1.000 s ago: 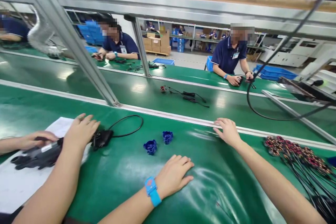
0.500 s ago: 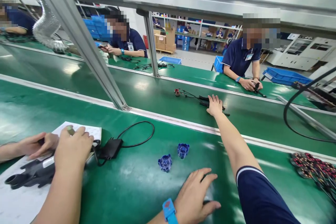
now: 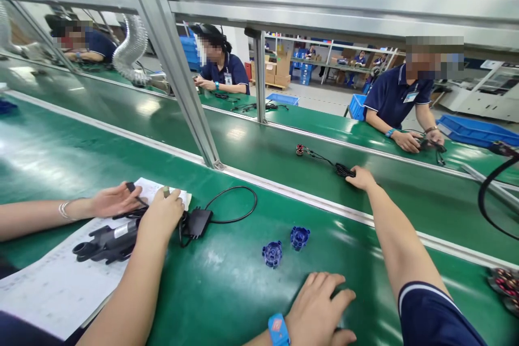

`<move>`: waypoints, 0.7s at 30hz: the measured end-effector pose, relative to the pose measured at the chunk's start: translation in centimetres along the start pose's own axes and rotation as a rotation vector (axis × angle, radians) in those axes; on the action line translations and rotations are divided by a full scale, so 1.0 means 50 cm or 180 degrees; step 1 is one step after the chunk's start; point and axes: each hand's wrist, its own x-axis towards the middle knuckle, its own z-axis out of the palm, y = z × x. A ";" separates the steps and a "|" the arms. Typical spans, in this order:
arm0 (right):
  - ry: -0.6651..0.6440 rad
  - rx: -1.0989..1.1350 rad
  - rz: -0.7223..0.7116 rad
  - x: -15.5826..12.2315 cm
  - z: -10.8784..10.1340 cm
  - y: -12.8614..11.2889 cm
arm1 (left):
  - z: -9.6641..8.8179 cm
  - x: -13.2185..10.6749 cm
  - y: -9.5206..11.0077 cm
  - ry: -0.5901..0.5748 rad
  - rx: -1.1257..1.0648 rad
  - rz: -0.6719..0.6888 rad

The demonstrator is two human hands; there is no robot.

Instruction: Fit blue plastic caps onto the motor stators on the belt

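Observation:
My right hand reaches across the metal rail onto the green conveyor belt. Its fingers are curled on the black cable bundle of a wired part. Thin wires run from the bundle to a small red coil lying on the belt. My left hand, with a blue wristband, lies flat and open on the green table mat close to me. Two small blue plastic parts stand on the mat just beyond my left hand.
A co-worker's two hands work at the left on a black device with a black adapter and cable, over a printed sheet. A slanted metal post crosses the belt. More coils lie at the right. Other workers sit opposite.
My right hand left the table's far edge, stretched out onto the belt and closed on the black cable bundle. My left hand stayed flat on the mat. The view shifted left.

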 end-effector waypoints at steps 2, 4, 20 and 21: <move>-0.0021 0.0342 -0.0036 -0.026 -0.011 -0.001 | -0.009 0.001 0.007 -0.0058 -0.0029 -0.0032; -0.0073 0.0752 -0.0117 -0.055 -0.025 -0.009 | -0.018 0.003 0.012 -0.0095 -0.0071 -0.0050; 0.0284 0.1706 -0.0029 -0.366 -0.118 0.069 | -0.063 0.019 0.028 -0.0372 -0.0044 -0.0405; 0.0275 0.1652 -0.0013 -0.388 -0.121 0.089 | -0.063 0.020 0.028 -0.0382 -0.0028 -0.0404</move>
